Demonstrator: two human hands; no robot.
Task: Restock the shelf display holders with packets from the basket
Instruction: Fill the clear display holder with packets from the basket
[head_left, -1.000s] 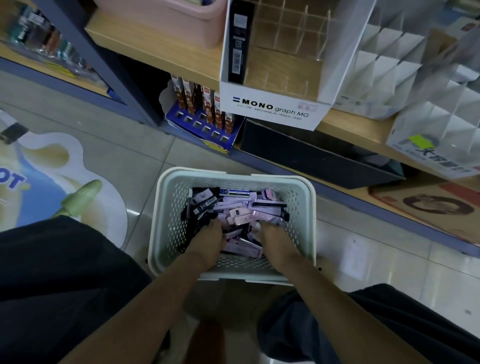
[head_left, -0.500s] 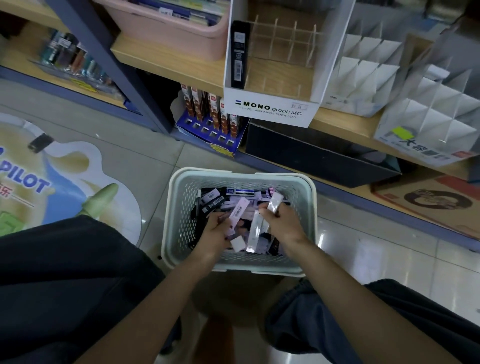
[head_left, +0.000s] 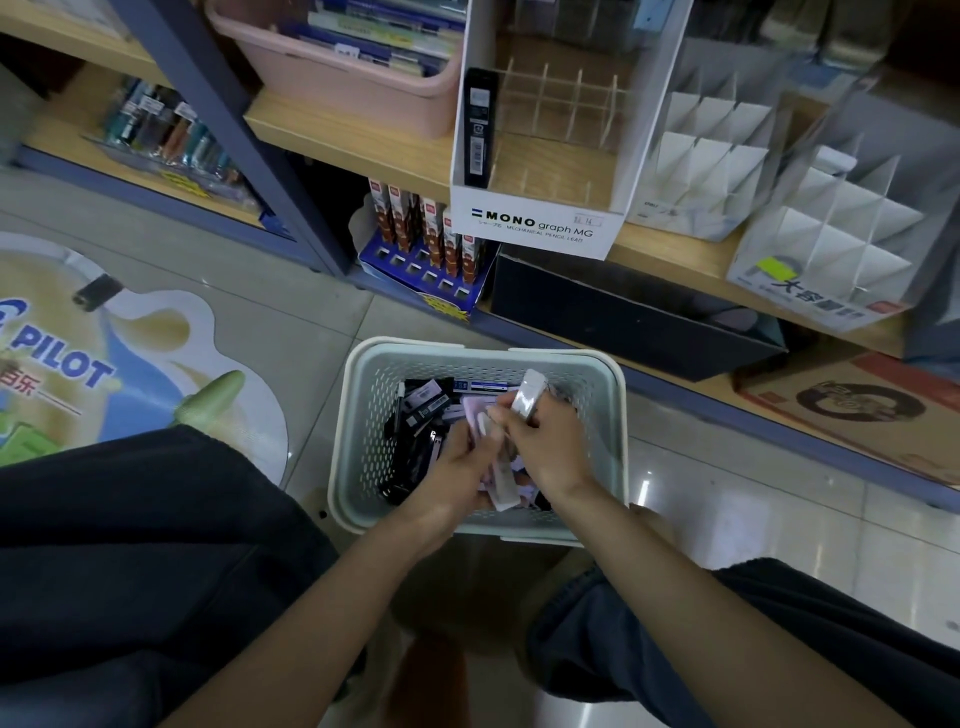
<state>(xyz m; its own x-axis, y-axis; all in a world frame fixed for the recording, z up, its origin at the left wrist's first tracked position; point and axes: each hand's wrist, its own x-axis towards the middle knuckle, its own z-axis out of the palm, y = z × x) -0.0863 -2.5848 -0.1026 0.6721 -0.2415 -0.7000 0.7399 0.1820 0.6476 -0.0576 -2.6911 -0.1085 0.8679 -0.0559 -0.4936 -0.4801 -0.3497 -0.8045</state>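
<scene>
Both hands are meeting over the pale green perforated basket (head_left: 358, 431), which is sitting on the tiled floor between the person's knees. The left hand (head_left: 454, 473) is gripping a small bundle of pale lilac packets (head_left: 480, 423), its fingers curling round them. The right hand (head_left: 548, 447) is touching it from 3 o'clock and is pinching a white packet (head_left: 527, 397), whose free end is pointing toward 12 o'clock. Loose black packets (head_left: 423, 405) are lying in the basket's 9 o'clock half, and more pale ones are showing beneath the wrists.

At 12 o'clock from the basket, the MONO graph MG display holder (head_left: 535, 226) is standing on the wooden shelf (head_left: 332, 135), with 1 upright black box (head_left: 477, 130) in its leftmost slot. A white divided card holder (head_left: 701, 171) is sitting just beside it at 1 o'clock, and a second divided holder (head_left: 826, 260) with a yellow-green label is standing at 2 o'clock. A pink tub (head_left: 353, 88) is resting on the shelf at 11 o'clock.
</scene>
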